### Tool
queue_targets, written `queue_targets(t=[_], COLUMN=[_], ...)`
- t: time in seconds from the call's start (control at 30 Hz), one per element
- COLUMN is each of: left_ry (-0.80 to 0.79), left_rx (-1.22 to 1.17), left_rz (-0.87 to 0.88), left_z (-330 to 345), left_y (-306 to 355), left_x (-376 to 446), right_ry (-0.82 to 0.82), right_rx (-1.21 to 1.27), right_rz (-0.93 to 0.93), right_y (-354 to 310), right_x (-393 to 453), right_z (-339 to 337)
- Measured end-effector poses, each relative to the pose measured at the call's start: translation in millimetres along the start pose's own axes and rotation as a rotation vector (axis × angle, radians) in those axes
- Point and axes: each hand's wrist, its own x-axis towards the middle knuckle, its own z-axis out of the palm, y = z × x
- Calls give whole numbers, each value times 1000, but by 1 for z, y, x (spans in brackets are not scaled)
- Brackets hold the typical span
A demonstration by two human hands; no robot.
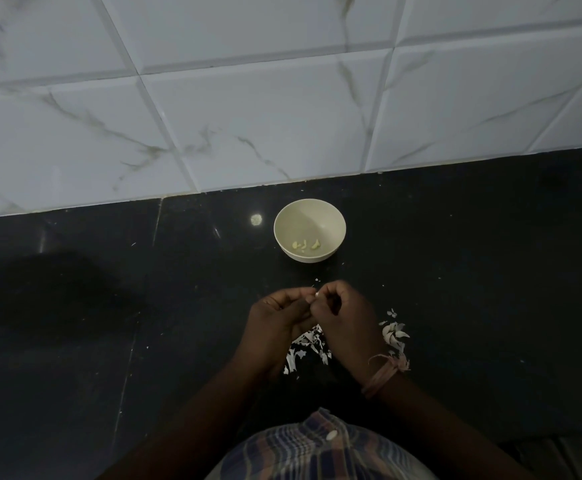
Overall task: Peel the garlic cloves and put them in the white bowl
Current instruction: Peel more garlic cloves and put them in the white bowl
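Observation:
A white bowl (309, 216) stands on the dark counter near the tiled wall, with three peeled garlic pieces (305, 244) on its bottom. Just in front of it my left hand (279, 317) and my right hand (343, 315) meet, fingertips together. Between them they pinch a small garlic clove (315, 296), of which only a pale tip shows. A cluster of unpeeled garlic cloves (394, 333) lies on the counter right of my right hand. Loose white peel scraps (305, 348) are scattered below my hands.
The counter (473, 271) is black and glossy and ends at a white marble-look tiled wall (248, 116) behind the bowl. A thread band (385, 374) circles my right wrist. My checked shirt (320, 448) fills the bottom edge.

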Motion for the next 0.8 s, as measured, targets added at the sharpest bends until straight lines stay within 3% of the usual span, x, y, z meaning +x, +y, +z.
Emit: queue_targets(t=[0.27,0.53,0.7,0.8], left_ry=[127,134,128,144], left_rx=[-162,-238,-257,-284], left_rz=[-58,-51,-103,-123], left_z=[3,0,1,-1], left_y=[-3,3,-1,-4], left_x=[3,2,2,4], right_ry=[-32,49,-14,-49], right_rx=[313,281,70,70], right_rz=[291,235,111,88], right_y=[1,6,4,1], right_x=[2,6,2,-1], right_z=[3,-7,-5,-3])
